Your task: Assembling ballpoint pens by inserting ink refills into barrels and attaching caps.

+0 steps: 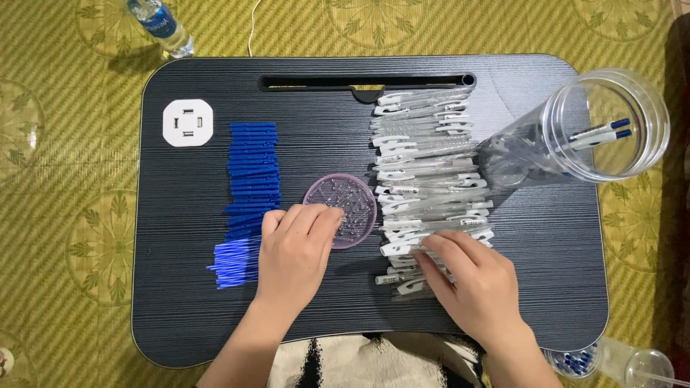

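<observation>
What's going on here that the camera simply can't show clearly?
Head view only:
- Contents of the small pink dish: tiny clear bits, too small to identify; the left hand covers its near edge.
- Whatever the right hand pinches among the clear pen barrels: hidden under its fingers.
- Small jar of blue pieces: cut off by the bottom edge.
- Water bottle: cut off at the top.
</observation>
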